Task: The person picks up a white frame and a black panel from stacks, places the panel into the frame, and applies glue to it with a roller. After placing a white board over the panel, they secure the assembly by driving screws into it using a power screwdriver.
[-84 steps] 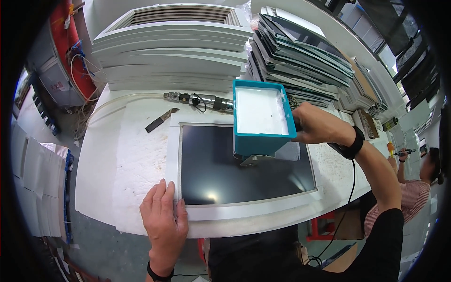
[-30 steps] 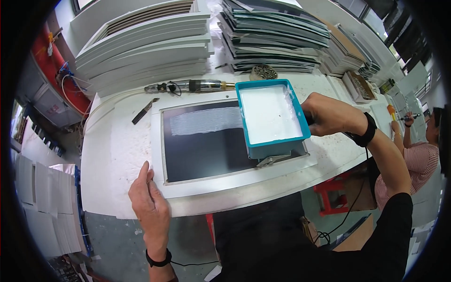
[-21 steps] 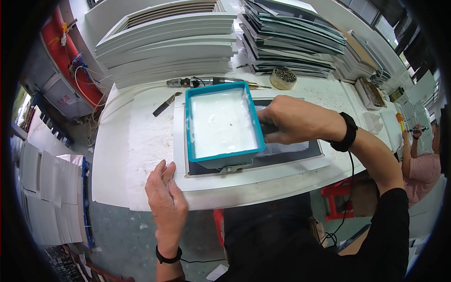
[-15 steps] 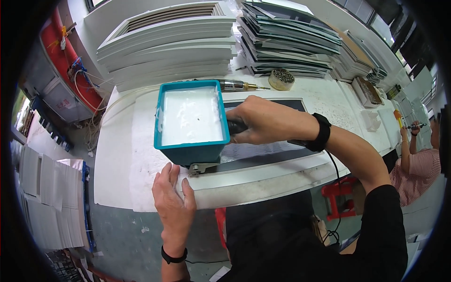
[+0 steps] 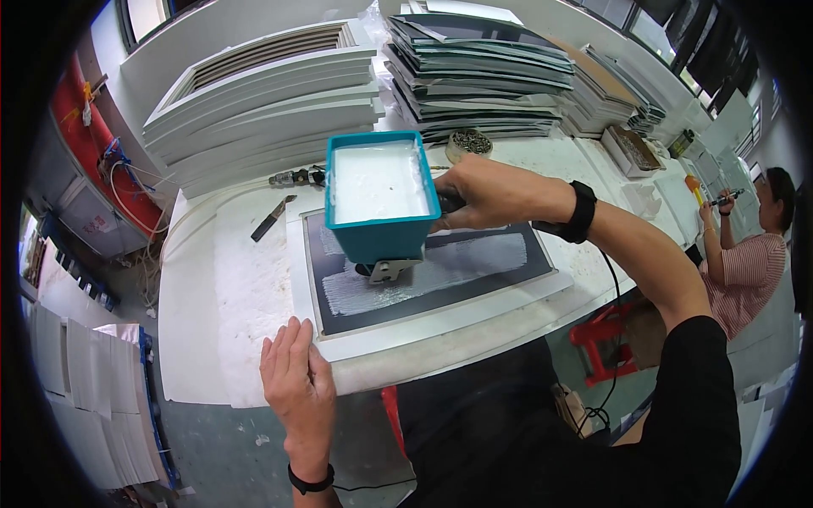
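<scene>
Moved away from the near left corner, the teal hopper [image 5: 381,241] now stands over the dark panel [image 5: 457,284], baring the near whitish band [image 5: 483,259] (right hand [image 5: 500,195] clasping the black handle [image 5: 453,204], left hand [image 5: 301,381] empty, its fingers nearly together beside the white frame [image 5: 440,315]).

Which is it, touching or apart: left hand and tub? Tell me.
Apart: the head view shows frame and dark panel between the left hand and tub.
</scene>
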{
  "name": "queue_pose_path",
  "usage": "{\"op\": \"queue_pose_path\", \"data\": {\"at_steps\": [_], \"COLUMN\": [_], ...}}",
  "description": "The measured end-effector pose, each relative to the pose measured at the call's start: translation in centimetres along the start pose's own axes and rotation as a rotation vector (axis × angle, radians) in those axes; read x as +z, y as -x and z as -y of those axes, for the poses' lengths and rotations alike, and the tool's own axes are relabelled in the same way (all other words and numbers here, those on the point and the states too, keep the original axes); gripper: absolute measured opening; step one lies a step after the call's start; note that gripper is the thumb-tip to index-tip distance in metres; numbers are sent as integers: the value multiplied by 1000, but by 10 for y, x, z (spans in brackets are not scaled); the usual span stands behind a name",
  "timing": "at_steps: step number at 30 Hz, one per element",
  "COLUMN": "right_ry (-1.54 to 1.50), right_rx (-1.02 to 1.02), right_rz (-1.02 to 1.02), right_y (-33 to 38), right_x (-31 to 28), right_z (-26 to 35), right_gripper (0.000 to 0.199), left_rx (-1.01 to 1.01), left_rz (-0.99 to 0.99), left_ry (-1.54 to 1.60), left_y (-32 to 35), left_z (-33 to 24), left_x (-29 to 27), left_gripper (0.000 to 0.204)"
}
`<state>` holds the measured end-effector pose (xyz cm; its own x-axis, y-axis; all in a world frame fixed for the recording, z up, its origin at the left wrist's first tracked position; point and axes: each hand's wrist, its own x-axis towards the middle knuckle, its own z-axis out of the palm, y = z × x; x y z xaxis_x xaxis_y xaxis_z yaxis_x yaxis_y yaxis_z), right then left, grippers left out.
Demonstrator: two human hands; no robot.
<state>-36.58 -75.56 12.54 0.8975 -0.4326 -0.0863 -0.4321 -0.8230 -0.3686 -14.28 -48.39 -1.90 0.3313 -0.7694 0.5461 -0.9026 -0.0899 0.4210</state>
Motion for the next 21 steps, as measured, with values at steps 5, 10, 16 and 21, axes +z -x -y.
{"op": "queue_pose_path", "data": {"at_steps": [5, 10, 16, 21], "right_ry": [3, -12, 2, -23], "right_rx": [118, 221, 445, 785], "right_rz": [25, -33, -202, -326], "right_y": [54, 116, 200, 268], "right_x": [-17, -27, -73, -113], "right_z": [-30, -60, -73, -98], "right_gripper": [31, 31, 35, 37], "left_rx": [-5, -1, 54, 157], "left_rz": [2, 10, 23, 15], "left_ry": [-17, -19, -59, -158], "left_y": [2, 1, 3, 6], "left_z": [0, -3, 5, 5], "left_x": [0, 3, 10, 4], "left_gripper": [35, 35, 33, 31]}}
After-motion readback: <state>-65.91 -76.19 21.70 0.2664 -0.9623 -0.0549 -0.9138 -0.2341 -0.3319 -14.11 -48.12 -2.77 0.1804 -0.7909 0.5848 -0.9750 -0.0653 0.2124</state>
